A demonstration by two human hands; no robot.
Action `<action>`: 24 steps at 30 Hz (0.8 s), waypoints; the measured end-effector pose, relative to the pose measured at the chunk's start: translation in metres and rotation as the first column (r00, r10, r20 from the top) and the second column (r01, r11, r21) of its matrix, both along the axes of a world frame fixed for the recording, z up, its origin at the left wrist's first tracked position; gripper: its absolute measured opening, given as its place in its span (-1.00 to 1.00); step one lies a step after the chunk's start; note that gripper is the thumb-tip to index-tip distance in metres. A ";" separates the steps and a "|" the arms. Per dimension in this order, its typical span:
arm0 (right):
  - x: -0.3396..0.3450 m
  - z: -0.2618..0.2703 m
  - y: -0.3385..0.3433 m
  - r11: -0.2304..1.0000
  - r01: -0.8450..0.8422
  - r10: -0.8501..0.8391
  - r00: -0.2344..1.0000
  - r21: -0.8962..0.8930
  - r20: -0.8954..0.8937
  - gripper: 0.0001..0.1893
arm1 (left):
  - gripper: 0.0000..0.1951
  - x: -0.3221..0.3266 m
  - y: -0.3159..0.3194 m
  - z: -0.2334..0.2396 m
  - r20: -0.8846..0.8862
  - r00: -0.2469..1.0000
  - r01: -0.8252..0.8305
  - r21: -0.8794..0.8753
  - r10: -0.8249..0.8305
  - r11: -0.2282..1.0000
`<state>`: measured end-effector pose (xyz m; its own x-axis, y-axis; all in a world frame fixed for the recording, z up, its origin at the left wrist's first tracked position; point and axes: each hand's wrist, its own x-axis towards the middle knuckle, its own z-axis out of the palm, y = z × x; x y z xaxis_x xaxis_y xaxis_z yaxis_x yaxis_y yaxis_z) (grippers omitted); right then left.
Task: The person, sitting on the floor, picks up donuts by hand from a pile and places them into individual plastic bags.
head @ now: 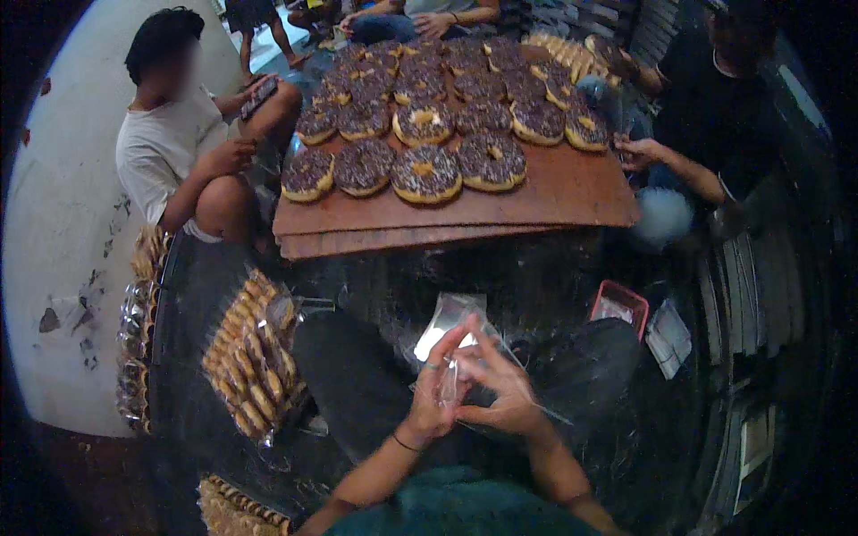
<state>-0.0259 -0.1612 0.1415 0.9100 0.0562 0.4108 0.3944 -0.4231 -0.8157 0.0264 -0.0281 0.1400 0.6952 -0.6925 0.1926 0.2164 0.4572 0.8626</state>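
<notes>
In front of my lap, my left hand holds a clear plastic bag with the fingers pointing up. Close against it is my right hand, slightly blurred, its fingertips meeting the left ones on the thin film. A loose edge of the plastic sticks out past the right wrist. Just beyond my fingertips lies a stack of clear plastic bags that reflects light. Farther ahead, rows of ring doughnuts topped with dark and white sprinkles cover much of a brown wooden board.
Packed bread is stacked at my left, more packs along the wall. On the right are a red plastic basket and a packet. One person sits left, another right, a third behind the board.
</notes>
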 end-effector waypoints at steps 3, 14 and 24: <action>-0.002 0.008 0.007 0.997 -0.070 0.065 0.978 -0.021 -0.197 -0.45 | -0.42 0.013 0.004 -0.012 -0.459 0.866 -0.312 -0.183 0.199 0.932; 0.184 0.053 -0.120 0.651 0.583 -0.639 0.766 -0.487 0.063 0.19 | -0.48 0.070 0.047 -0.035 -0.920 0.220 -0.474 -0.392 -0.325 0.789; 0.078 0.064 -0.091 0.787 0.494 -0.442 0.870 0.370 -0.220 0.12 | -0.38 0.071 0.031 -0.052 -0.923 0.117 -0.505 -0.373 -0.366 0.778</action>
<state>0.0517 -0.2526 0.2058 0.8232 -0.5346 0.1911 0.1261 -0.1560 -0.9797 0.0974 0.0025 0.0882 0.5959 -0.6954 -0.4017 0.5321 0.7165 -0.4511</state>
